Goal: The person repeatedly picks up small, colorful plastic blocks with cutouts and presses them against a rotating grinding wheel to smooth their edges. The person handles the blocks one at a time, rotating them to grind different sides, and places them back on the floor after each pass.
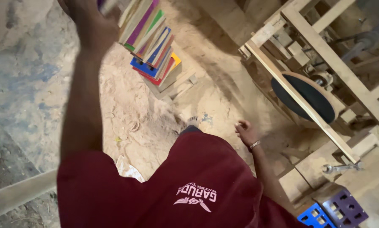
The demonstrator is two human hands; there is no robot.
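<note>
Only one label-like marking: white printed emblem (195,198) with winged shape, low on the maroon shirt (155,185), centre-bottom.

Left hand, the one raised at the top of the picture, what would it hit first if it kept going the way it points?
Probably the stack of coloured boards. The left hand is raised right beside its upper end, apparently already touching a board at the frame's edge, though depth there is unclear.

- Looking like a woodworking shop: sawdust (155,109) covering the floor
- Timber-framed disc sander (307,99) standing right
- Spanner (340,167) lying on planks
</note>
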